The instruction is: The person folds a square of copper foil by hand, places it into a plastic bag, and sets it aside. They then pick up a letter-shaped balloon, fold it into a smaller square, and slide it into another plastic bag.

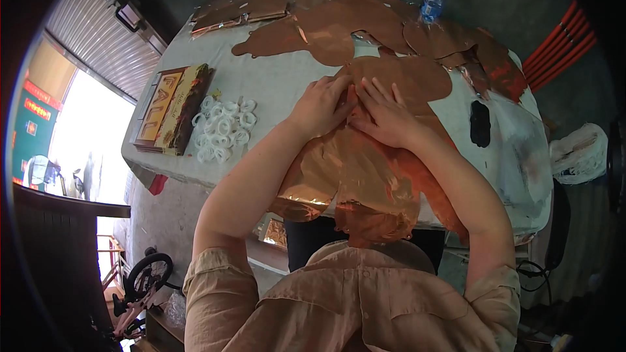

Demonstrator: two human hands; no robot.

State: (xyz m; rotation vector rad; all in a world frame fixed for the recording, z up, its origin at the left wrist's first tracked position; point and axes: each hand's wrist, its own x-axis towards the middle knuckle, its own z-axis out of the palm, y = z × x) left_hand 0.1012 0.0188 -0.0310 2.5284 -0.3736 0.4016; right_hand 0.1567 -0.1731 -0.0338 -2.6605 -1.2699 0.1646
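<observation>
A flat, uninflated copper-coloured foil balloon (375, 176) lies in front of me, its shiny near part hanging over the table edge toward my lap. My left hand (321, 109) rests on its upper middle, fingers bent and closed around a raised fold of the foil. Beside it, my right hand (388, 116) presses on the same foil with fingers apart and mostly flat. Both thumbs are close together at the fold; the exact grip under the fingertips is partly hidden.
White rings (223, 129) are heaped at left, beside printed "FALL" packs (166, 111). More foil balloons (352, 19) cover the far side of the cloth-covered table (261, 88). A water bottle (433, 1) stands at the back; a black phone-like object (480, 124) lies right.
</observation>
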